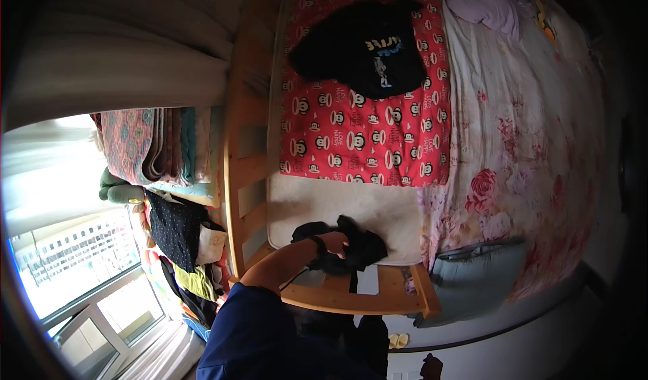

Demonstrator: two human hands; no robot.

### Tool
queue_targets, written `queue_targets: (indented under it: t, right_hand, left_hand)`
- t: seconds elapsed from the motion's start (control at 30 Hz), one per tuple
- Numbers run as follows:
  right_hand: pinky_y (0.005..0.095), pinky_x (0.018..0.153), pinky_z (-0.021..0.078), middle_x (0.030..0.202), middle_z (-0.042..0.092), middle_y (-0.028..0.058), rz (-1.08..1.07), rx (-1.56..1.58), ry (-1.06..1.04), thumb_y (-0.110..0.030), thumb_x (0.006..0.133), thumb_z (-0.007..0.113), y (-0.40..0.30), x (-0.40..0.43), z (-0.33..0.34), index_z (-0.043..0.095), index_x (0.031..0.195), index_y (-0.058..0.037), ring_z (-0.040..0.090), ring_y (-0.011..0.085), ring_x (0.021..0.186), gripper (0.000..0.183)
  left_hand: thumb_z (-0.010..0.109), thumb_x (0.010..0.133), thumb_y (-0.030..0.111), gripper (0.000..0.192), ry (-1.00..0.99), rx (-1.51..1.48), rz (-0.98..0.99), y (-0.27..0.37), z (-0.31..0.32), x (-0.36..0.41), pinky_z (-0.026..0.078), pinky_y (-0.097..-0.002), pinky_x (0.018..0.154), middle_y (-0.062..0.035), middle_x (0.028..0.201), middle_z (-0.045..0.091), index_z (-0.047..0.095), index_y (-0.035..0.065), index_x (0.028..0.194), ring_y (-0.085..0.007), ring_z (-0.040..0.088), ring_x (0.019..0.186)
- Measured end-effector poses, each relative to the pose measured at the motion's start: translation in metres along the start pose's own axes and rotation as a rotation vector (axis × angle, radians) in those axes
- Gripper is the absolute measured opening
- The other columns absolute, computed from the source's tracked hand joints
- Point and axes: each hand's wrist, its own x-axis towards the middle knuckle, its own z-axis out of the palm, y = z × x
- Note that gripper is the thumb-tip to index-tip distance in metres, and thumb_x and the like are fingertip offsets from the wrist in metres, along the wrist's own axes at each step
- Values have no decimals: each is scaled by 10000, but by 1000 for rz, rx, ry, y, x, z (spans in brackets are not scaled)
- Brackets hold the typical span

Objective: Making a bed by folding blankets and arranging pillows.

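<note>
My left hand [335,244], with a dark band at the wrist, is closed on a crumpled black cloth item [367,246], perhaps a garment. This bundle lies on the bare pale mattress [349,203] beside the wooden bed rail. Farther up the bed, a black garment [349,46] with a printed figure and lettering is spread on a red monkey-print sheet [349,142]. At the bottom edge hangs my right hand [431,366], dark and partly cut off; its fingers are too dim to read.
A wooden bed rail [349,300] runs between my body and the mattress. Folded blankets [129,142] and clothes [174,228] are piled by the window at left. To the right, a floral sheet [506,152] covers the adjoining bed, with a grey-blue folded cloth [476,279]. Yellow slippers [398,340] lie below.
</note>
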Motion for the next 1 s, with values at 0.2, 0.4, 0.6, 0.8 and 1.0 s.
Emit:
queue_targets:
  t: [0.2, 0.4, 0.6, 0.8, 1.0]
  right_hand:
    - [255, 359, 261, 473, 401, -35, 28, 20, 46, -287, 939, 503, -2, -17, 13, 582, 692, -83, 328, 75, 384, 330]
    - [302, 443, 405, 588, 520, 42, -204, -291, -57, -179, 942, 488, 62, -8, 2, 597, 753, -46, 486, 152, 500, 255]
    - [302, 463, 417, 623, 535, 54, -91, -185, -53, -165, 938, 488, 66, -6, 12, 600, 793, -42, 505, 169, 531, 221]
    - [303, 482, 429, 658, 549, 66, -91, -124, -52, -151, 935, 489, 71, -1, 14, 603, 833, -38, 525, 185, 562, 190]
    - [303, 502, 441, 692, 563, 78, -190, -116, -53, -137, 931, 490, 94, 4, 33, 607, 873, -34, 545, 201, 592, 166]
  left_hand:
    - [599, 844, 231, 207, 625, -850, -240, 65, -161, 68, 479, -267, 502, -42, 717, 647, 662, 34, 855, -133, 619, 594]
    - [582, 883, 208, 403, 686, -1287, 177, 94, -301, 96, 415, -378, 902, -29, 1184, 559, 510, 98, 1263, -167, 521, 1092]
    - [611, 885, 237, 676, 626, -1355, 156, 125, -335, 144, 325, -461, 1040, -80, 1419, 351, 257, 79, 1439, -242, 374, 1279]
    - [637, 831, 129, 158, 1058, -1132, 189, 98, -341, 160, 440, -246, 675, -3, 825, 603, 639, 5, 929, -127, 554, 730]
    - [649, 779, 170, 157, 677, -197, -123, 140, -276, 93, 480, -238, 541, -53, 646, 658, 702, 27, 811, -91, 615, 591]
